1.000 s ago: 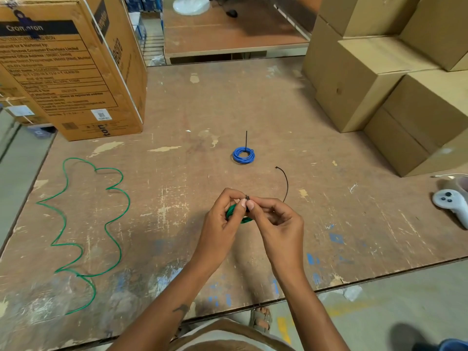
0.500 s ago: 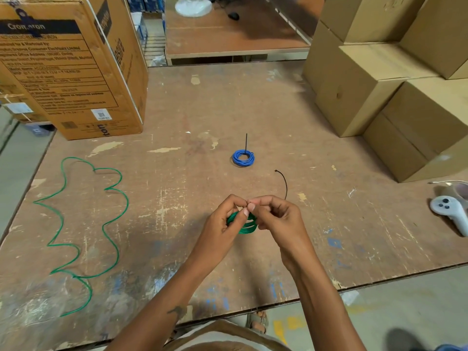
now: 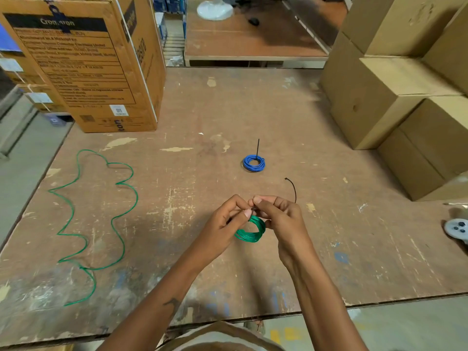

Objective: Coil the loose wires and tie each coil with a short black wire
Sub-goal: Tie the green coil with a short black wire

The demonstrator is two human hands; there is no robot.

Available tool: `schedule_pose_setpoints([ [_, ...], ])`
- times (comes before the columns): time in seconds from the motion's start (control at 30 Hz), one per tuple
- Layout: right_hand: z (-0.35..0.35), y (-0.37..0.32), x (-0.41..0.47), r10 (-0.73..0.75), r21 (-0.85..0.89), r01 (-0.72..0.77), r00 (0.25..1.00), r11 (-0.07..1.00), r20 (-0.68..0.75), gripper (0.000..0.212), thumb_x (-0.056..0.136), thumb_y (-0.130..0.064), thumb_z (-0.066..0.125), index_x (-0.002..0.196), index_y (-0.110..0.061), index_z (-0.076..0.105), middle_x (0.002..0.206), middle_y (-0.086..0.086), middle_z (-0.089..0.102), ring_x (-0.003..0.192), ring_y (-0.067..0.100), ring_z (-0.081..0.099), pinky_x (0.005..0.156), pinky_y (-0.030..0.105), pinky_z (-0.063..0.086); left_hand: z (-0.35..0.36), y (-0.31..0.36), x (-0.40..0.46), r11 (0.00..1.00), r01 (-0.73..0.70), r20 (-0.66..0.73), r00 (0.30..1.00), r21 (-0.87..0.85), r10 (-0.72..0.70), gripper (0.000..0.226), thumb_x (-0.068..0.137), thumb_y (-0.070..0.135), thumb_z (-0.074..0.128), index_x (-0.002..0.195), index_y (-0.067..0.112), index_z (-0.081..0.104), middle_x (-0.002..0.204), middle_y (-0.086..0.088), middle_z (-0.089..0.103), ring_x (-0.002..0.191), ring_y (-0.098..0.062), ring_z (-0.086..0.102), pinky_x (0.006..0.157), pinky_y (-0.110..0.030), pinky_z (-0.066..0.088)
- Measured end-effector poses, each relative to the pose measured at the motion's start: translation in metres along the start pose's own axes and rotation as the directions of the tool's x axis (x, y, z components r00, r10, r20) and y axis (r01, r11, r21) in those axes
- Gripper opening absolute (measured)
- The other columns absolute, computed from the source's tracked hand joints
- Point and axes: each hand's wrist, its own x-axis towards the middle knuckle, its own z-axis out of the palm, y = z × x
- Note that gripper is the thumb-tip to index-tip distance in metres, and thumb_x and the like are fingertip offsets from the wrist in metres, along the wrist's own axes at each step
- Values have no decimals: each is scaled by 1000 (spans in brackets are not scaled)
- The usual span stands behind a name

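At 6 o'clock on worn wooden desk (image 3: pixel 278 102), your left hand (image 3: pixel 222 224) and right hand (image 3: pixel 281 219) pinch short black wire (image 3: pixel 293 188) round small green wire coil (image 3: pixel 252 230), tie unfinished; tied blue wire coil (image 3: pixel 254 163) done at 12; long loose green wire (image 3: pixel 101 211) at 9 uncoiled.

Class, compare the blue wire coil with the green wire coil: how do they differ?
The blue coil lies flat on the table; the green coil is held above it, tilted, by the left hand and right hand. The blue coil looks smaller and tighter than the green. Both carry a black wire.
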Motion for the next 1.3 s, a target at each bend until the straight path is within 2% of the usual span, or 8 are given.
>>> schedule_pose_setpoints([
  [0.17, 3, 3, 3, -168, -140, 157, 983, 978, -70, 2, 98, -18, 75, 97, -17, 77, 88, 0, 81, 78, 12, 77, 69, 23, 55, 0, -5, -3, 1000, 3, -62, 998, -24, -5, 23, 110, 20, 47, 88, 14, 50, 68, 11, 41, 59, -1, 37, 57, -15, 32],
  [0.4, 13, 3, -2, -376, -213, 334, 902, 918, -210, 1, 101, -19, 71, 100, -19, 71, 85, -2, 77, 77, 14, 74, 77, 41, 63, 3, 0, 7, 999, -33, -71, 997, 37, 35, 25, 110, 23, 48, 87, 13, 49, 67, 6, 43, 62, -9, 38, 62, -23, 34],
  [0.53, 14, -5, -5, -423, -229, 395, 902, 890, -88, 4, 103, -21, 69, 102, -24, 70, 91, -3, 76, 86, 19, 75, 82, 47, 64, 5, -2, 11, 999, -31, -120, 992, -9, 30, 28, 106, 38, 48, 84, 21, 49, 66, 8, 41, 62, -10, 36, 62, -30, 33],
  [0.63, 11, -11, -6, -429, -281, 411, 904, 867, -1, 6, 104, -21, 68, 103, -27, 70, 91, -6, 76, 86, 16, 75, 82, 44, 63, 4, -5, 10, 998, -30, -165, 986, -50, 21, 21, 108, 38, 50, 108, 18, 58, 67, 0, 39, 64, -17, 36, 62, -37, 32],
  [0.87, 14, -9, -3, -458, -331, 421, 888, 845, -41, 5, 104, -22, 68, 101, -26, 68, 89, -8, 76, 86, 15, 73, 80, 39, 59, 5, -4, 15, 995, -80, -220, 973, -54, 66, 10, 102, 19, 63, 92, 18, 62, 82, -3, 69, 76, -15, 63, 72, -27, 47],
  [1.03, 21, -9, -5, -514, -270, 472, 850, 839, -112, 7, 103, -16, 68, 100, -22, 67, 89, -5, 75, 82, 16, 72, 76, 33, 58, 10, -1, 21, 995, -82, -259, 964, -51, 66, 21, 95, 4, 66, 81, 7, 51, 64, 6, 55, 58, -5, 48, 60, -21, 39],
  [1.17, 22, -19, -4, -493, -78, 487, 854, 870, -169, 5, 106, -8, 63, 103, -12, 64, 83, 0, 72, 75, 18, 69, 72, 34, 57, 11, -16, 16, 1000, 9, -134, 991, -24, -12, 20, 86, 14, 69, 76, 16, 52, 66, -13, 58, 62, -11, 48, 60, -29, 37],
  [1.3, -2, -51, 18, -533, -57, 534, 820, 844, -207, 10, 106, -12, 64, 110, -4, 66, 86, 7, 75, 80, 21, 72, 77, 34, 60, 23, -42, -3, 987, 127, -184, 972, -101, -144, 23, 98, 5, 65, 80, 11, 53, 72, 5, 54, 69, -2, 48, 66, -22, 36],
])
